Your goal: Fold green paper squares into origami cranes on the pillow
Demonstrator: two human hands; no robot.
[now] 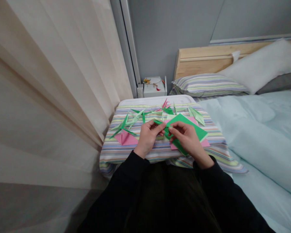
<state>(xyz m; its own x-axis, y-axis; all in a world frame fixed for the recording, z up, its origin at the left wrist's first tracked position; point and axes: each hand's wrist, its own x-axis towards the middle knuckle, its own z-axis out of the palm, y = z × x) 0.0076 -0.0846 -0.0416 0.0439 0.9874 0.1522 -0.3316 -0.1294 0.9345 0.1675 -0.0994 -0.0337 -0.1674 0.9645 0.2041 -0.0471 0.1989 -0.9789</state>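
Between my two hands is a small piece of folded green paper (167, 130). My left hand (149, 134) pinches its left side, and my right hand (184, 136) pinches its right side. Beneath my right hand lies a green paper sheet (196, 129), with pink sheets (205, 142) showing under it. Several folded green paper cranes (122, 125) lie to the left and behind my hands. A pink folded piece (126, 138) rests left of my left hand. At the back is a pink crane (165, 104), and a pale green folded piece (196, 115) lies at the back right.
A striped cloth (145, 155) covers the small table, whose white edge (155, 100) shows at the back. A beige curtain (63, 81) hangs at left. To the right is a bed with a pale blue quilt (264, 129). A white cabinet (154, 90) stands behind.
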